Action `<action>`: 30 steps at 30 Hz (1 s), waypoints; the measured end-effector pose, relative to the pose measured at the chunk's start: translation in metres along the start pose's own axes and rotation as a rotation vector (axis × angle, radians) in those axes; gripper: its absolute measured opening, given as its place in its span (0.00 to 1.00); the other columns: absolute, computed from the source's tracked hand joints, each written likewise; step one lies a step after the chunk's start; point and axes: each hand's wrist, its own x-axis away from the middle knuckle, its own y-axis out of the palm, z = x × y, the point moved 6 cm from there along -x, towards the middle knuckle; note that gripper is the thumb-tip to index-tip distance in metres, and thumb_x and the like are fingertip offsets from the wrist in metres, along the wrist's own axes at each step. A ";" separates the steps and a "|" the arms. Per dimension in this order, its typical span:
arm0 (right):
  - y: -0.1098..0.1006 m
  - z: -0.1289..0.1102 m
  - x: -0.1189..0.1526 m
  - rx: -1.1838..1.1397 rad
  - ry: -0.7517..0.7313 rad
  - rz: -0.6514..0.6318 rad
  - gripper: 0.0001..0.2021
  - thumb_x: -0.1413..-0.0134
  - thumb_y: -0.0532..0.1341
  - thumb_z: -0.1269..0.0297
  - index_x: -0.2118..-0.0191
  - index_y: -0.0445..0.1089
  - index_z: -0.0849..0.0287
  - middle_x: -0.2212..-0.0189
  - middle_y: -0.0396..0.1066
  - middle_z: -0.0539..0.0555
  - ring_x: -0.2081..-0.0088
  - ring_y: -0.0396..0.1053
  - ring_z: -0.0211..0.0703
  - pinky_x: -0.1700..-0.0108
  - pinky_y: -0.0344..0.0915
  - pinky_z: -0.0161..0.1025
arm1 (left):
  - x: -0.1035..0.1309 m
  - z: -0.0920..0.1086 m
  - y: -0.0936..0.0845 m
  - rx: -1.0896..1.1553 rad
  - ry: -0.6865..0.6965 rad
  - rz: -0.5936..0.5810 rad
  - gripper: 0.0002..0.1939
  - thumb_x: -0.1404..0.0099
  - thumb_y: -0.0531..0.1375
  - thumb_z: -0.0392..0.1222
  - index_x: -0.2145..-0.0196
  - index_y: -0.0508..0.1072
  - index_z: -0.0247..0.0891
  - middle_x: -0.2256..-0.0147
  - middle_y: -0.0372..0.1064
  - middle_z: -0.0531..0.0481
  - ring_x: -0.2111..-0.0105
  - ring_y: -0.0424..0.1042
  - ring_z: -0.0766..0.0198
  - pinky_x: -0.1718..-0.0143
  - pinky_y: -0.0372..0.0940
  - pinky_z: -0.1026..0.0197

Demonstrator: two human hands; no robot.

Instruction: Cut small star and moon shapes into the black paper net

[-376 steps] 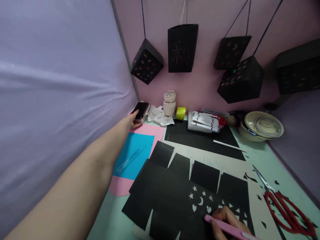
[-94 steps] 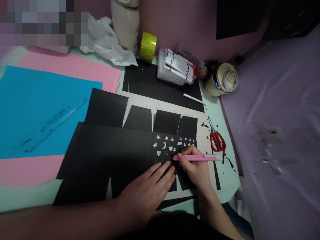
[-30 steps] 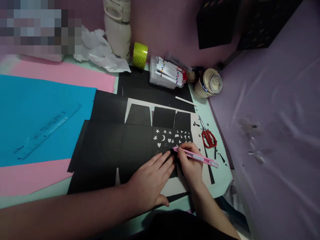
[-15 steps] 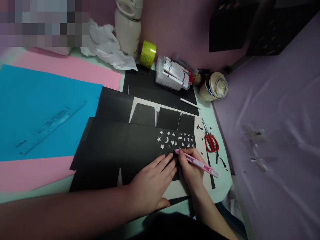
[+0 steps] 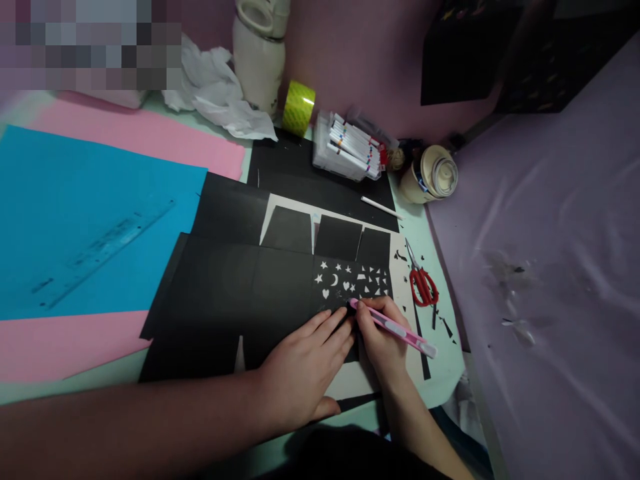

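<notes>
My right hand [image 5: 384, 337] grips a pink craft knife [image 5: 397, 327], its tip down on the black card [image 5: 215, 280]. Beside it my left hand [image 5: 305, 370] lies flat on the card, fingers stretched toward the knife tip. Star, moon, heart and small triangle cut-outs [image 5: 345, 280] show pale in the card's right panel, just beyond my fingers. The card has trapezoid flaps [image 5: 337, 237] along its far side. A pale board [image 5: 400, 293] lies under its right part. The blade's contact point is partly hidden by my fingers.
Red-handled scissors [image 5: 424, 287] and black scraps lie to the right. Farther back are a white pen [image 5: 381, 207], a box of markers [image 5: 350, 150], yellow tape [image 5: 299, 110] and a pot [image 5: 431, 177]. A clear ruler [image 5: 107, 253] rests on blue paper [image 5: 55, 187] at left.
Both hands and the knife have stayed almost in the same place on the card. The whole view has shifted very slightly.
</notes>
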 end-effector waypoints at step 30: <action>0.010 -0.005 0.001 0.092 -0.207 -0.115 0.08 0.41 0.57 0.68 0.71 0.60 0.55 0.78 0.68 0.47 0.78 0.65 0.35 0.75 0.61 0.33 | -0.003 0.001 -0.009 -0.069 0.019 0.000 0.46 0.40 0.55 0.68 0.38 0.62 0.26 0.36 0.55 0.38 0.33 0.46 0.46 0.34 0.37 0.48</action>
